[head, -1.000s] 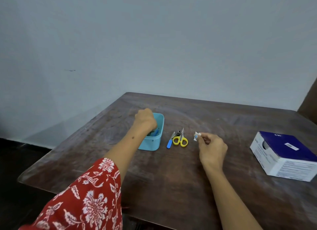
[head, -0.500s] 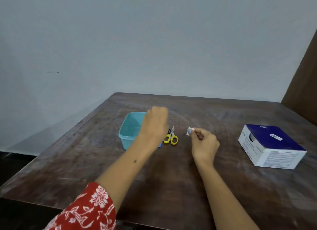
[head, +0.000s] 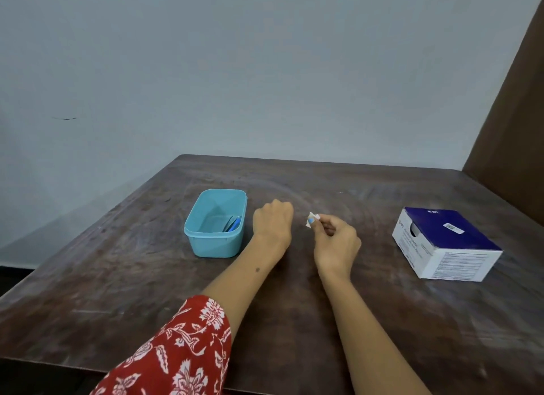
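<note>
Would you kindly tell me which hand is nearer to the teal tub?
Left. The left hand sits just right of the teal tub, not touching it; the right hand is farther right, pinching a small white packet.

You wear a red sleeve (head: 182, 350) printed with white flowers, seemingly loose, on your left arm; a small dark mark (head: 258, 269) dots that forearm. Your left hand (head: 272, 222) and right hand (head: 337, 241) are bare.
</note>
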The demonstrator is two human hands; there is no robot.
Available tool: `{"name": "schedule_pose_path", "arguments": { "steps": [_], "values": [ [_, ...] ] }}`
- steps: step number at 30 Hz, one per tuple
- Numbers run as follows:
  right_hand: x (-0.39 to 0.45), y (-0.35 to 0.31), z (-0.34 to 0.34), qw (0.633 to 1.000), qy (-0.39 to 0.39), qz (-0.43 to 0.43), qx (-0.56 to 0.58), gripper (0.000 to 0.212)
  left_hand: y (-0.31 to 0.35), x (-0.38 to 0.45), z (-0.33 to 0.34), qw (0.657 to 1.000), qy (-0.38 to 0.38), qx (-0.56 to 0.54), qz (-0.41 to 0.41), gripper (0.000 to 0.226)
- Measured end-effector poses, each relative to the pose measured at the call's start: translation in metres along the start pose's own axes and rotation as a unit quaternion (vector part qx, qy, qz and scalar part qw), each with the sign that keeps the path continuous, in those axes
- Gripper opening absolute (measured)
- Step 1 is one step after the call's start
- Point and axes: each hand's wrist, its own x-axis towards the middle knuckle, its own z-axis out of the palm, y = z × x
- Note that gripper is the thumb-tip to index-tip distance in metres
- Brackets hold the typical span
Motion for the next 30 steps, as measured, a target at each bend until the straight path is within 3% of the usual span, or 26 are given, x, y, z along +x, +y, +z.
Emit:
{"name": "schedule_pose_path", "arguments": {
  "steps": [3, 6, 10, 12, 16, 23, 30],
  "values": [
    [0.001, 0.000, 0.000, 1.000, -0.001, -0.004, 0.009, 0.012, 0.002, -0.001, -0.003, 1.000, 0.024, -0.005, -0.002, 0.019],
    [0.002, -0.002, 0.002, 0.996, -0.008, 0.019, 0.085, 0.018, 0.001, -0.004, -0.004, 0.990, 0.120, -0.078, -0.001, 0.013],
    [0.002, -0.002, 0.004, 0.984, -0.026, 0.038, 0.171, 0.027, -0.005, -0.014, 0.002, 0.912, 0.241, -0.331, -0.021, 0.019],
    [0.002, -0.003, 0.004, 0.979, -0.036, 0.040, 0.197, 0.028, -0.007, -0.022, 0.007, 0.867, 0.243, -0.434, -0.034, 0.018],
    [0.002, -0.004, 0.006, 0.969, -0.052, 0.064, 0.233, 0.030, -0.007, -0.031, 0.021, 0.816, 0.214, -0.534, -0.051, 0.019],
    [0.003, -0.005, 0.006, 0.961, -0.046, 0.108, 0.251, 0.018, -0.006, -0.032, 0.026, 0.787, 0.166, -0.590, -0.069, 0.022],
    [0.003, -0.007, 0.004, 0.951, -0.046, 0.131, 0.275, 0.009, -0.006, -0.035, 0.024, 0.778, 0.178, -0.598, -0.073, 0.017]
  ]
}}
